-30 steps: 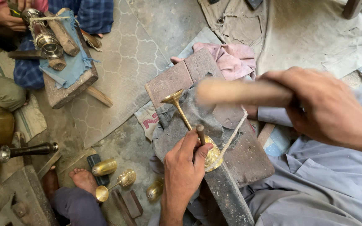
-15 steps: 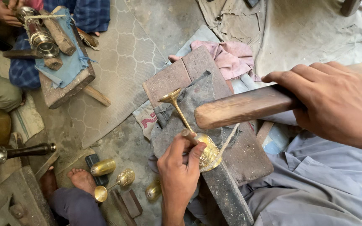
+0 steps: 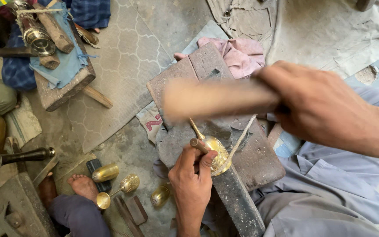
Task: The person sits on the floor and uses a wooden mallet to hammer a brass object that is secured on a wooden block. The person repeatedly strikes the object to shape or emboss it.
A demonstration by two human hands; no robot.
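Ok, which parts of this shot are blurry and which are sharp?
Head view: the right hand and its wooden mallet are smeared by motion blur; the left hand and the brass cup it steadies on the iron stake are sharp; lighting is soft daylight, with mild shine on the brass.

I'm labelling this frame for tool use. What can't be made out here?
- Wooden mallet, head view: motion-blurred, head shape unclear.
- Right hand: blurred, grip unreadable.
- Brass goblet: left hand covers part.
- Punch: tip hidden by fingers.
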